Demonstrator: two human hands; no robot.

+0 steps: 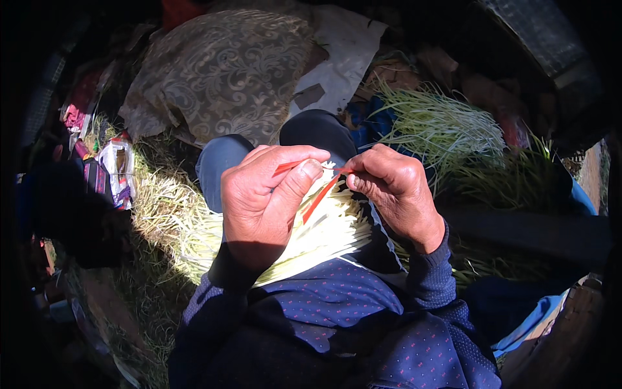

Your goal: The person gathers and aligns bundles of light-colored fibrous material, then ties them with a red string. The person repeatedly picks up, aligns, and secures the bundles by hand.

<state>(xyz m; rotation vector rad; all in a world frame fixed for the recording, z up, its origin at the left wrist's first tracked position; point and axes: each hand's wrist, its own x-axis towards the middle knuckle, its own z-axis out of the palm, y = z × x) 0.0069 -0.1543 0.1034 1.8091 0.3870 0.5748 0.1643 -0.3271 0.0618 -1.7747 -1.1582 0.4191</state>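
A thin red strip [320, 200] stretches between my two hands above my lap. My left hand [264, 198] is closed, pinching one end of it between thumb and index finger. The other part is pinched by my right hand [395, 185], and a loose tail hangs down to the left from its fingertips. Under both hands a bunch of pale yellow-green stalks [330, 230] lies across my lap, brightly sunlit. Whether the strip is knotted near the right fingertips I cannot tell. A patterned dark blue apron [343, 288] covers my lap below the stalks.
Loose trimmings [165, 227] lie on the ground at left, beside a white box [118, 168]. A heap of long green-white stalks [447, 133] lies at right. Ahead is a patterned grey cloth [227, 71]. A dark plank [531, 230] runs along the right side.
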